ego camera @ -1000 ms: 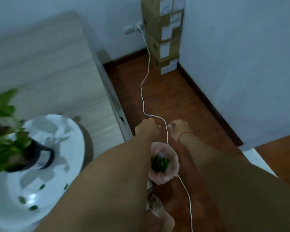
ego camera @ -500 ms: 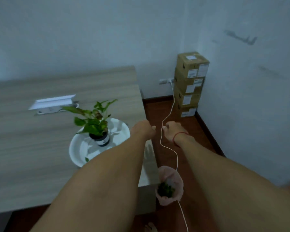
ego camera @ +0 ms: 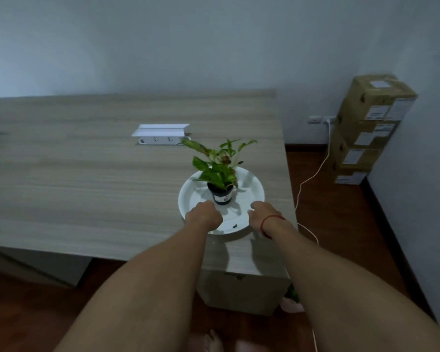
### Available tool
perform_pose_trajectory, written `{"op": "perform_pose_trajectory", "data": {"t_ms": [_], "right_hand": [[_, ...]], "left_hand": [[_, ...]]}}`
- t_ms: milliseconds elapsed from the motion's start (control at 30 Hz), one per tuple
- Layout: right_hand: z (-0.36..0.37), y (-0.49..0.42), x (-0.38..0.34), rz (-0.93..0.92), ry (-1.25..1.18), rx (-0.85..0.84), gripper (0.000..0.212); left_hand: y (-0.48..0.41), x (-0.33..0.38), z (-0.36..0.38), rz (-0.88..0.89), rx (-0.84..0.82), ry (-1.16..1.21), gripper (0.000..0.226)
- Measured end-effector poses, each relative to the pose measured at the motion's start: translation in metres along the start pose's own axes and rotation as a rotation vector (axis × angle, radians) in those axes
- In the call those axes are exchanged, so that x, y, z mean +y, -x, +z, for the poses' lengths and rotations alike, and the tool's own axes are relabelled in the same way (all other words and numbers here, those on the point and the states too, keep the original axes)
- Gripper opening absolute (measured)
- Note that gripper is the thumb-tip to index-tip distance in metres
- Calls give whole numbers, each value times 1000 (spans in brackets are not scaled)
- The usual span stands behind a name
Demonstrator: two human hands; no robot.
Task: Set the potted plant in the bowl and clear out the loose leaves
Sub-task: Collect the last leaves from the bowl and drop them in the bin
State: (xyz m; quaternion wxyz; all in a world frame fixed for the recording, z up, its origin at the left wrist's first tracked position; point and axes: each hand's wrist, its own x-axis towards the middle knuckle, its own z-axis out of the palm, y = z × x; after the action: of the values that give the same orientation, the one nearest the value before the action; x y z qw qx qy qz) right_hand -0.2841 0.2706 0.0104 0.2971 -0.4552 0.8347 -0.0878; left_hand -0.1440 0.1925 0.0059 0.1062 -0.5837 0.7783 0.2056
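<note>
A small green potted plant (ego camera: 220,174) in a black pot stands upright inside a white bowl (ego camera: 252,184) near the right end of the wooden table (ego camera: 87,179). A tiny dark leaf scrap (ego camera: 234,226) lies on the bowl's near side. My left hand (ego camera: 204,215) is curled over the bowl's near left rim; what it holds, if anything, is hidden. My right hand (ego camera: 264,215), with a red string on the wrist, hovers at the bowl's near right rim with fingers bent down. A pink bag (ego camera: 292,302) with green leaves sits on the floor beside the table.
A white socket box with a raised lid (ego camera: 160,134) is set into the table behind the bowl. Stacked cardboard boxes (ego camera: 366,128) stand in the right corner. A white cable (ego camera: 313,174) runs from a wall outlet across the wooden floor. My foot (ego camera: 211,342) is below.
My view has risen from the floor and pink bag to the table. Both hands have moved from over the bag to the near rim of the bowl.
</note>
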Motion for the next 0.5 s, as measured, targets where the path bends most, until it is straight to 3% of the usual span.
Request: {"op": "perform_pose_trajectory", "data": {"t_ms": [267, 500], "right_hand": [[53, -52, -16, 65, 95, -158, 40], [68, -68, -37, 95, 296, -230, 33]], "left_hand": [[-56, -42, 29, 6, -147, -60, 38], [-79, -41, 44, 75, -293, -250, 41]]}}
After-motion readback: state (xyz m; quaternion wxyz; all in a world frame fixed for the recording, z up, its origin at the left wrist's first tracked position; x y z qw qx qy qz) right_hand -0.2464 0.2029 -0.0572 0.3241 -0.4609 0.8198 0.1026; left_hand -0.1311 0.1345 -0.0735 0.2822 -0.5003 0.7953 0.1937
